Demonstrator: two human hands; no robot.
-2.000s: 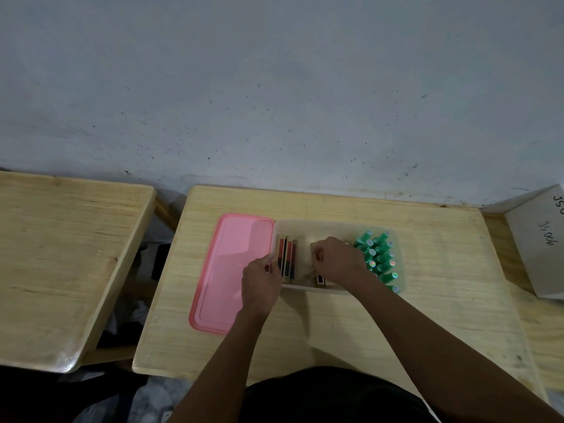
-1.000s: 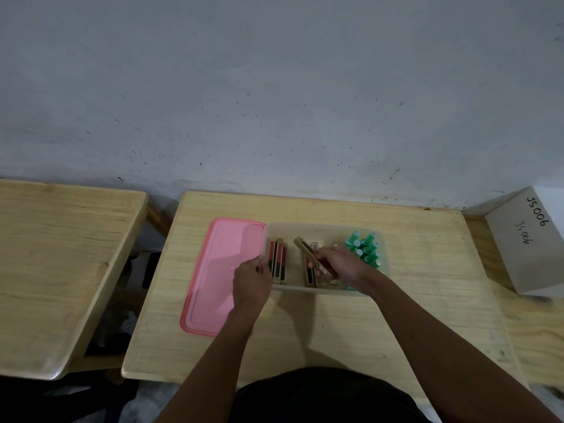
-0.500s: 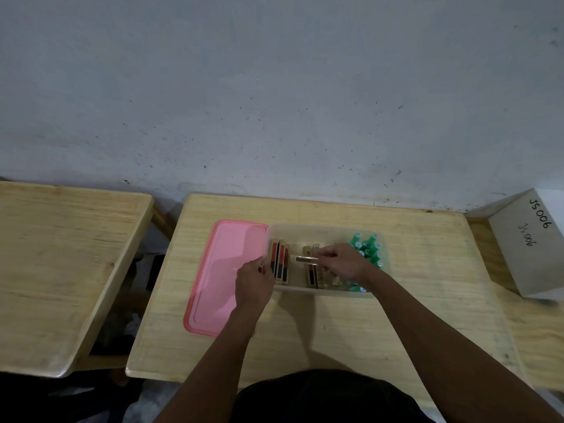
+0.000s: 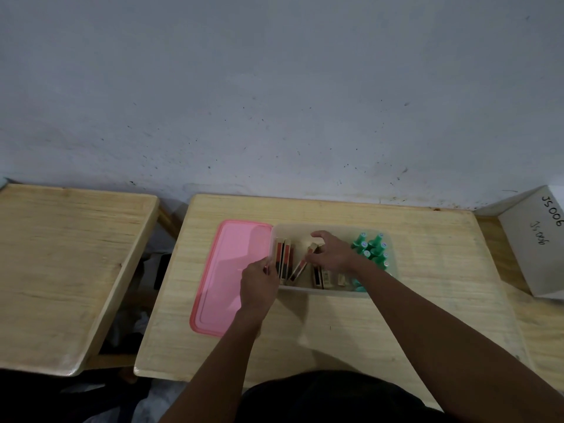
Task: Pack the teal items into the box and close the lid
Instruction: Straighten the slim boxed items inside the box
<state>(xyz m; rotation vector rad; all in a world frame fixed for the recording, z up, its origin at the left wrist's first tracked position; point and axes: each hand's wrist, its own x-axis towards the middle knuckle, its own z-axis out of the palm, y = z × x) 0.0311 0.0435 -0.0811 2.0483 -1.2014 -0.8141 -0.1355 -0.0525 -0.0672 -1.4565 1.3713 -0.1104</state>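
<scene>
A translucent plastic box (image 4: 329, 229) stands on the wooden table (image 4: 427, 270). Several teal bottles (image 4: 370, 250) stand packed upright at its right end. Slim red-and-gold boxes (image 4: 283, 259) fill its left and middle parts. My right hand (image 4: 332, 254) hovers over the middle of the box, and its fingertips hold the top end of one slim red-and-gold box (image 4: 300, 267), which leans tilted to the left. My left hand (image 4: 259, 280) grips the box's left wall at the near corner. The pink lid (image 4: 229, 270) lies flat on the table, right against the box's left side.
A second wooden table (image 4: 67, 270) stands to the left across a dark gap. A white cardboard box (image 4: 537, 239) with handwriting sits at the right edge. A grey wall rises behind the tables. Bare tabletop shows in front of the plastic box.
My right hand lifted a slim red-and-gold box from the middle, carried it leftwards and now sets it down tilted near the left stack. My left hand stayed on the box wall.
</scene>
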